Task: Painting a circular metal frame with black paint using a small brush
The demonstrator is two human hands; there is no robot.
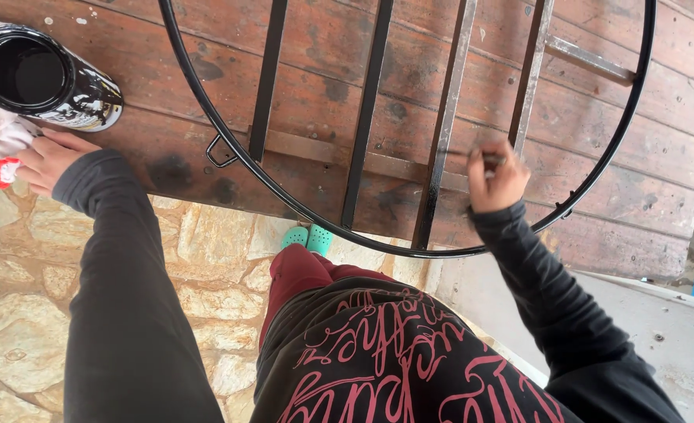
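Right hand (494, 182) gripping what looks like a brush (484, 158) on round metal grate (441, 149) (black-painted bars), left hand (45, 160) beside paint can (41, 77)

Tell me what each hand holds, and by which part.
Right hand grips a thin brush by its handle; the left hand holds nothing, resting beside the paint can.

Round metal grate (366, 117): thin black hoop with parallel flat bars, lying flat on a brown wooden tabletop, near edge overhanging it. Left bars glossy black, right bars bare and rusty-grey, crosspiece unpainted; small wire loop on the hoop's lower left. Paintbrush (488, 159): thin handle, held level over the third bar, bristles hidden. Paint can (43, 76): open, black inside, black-smeared, at table's left corner.
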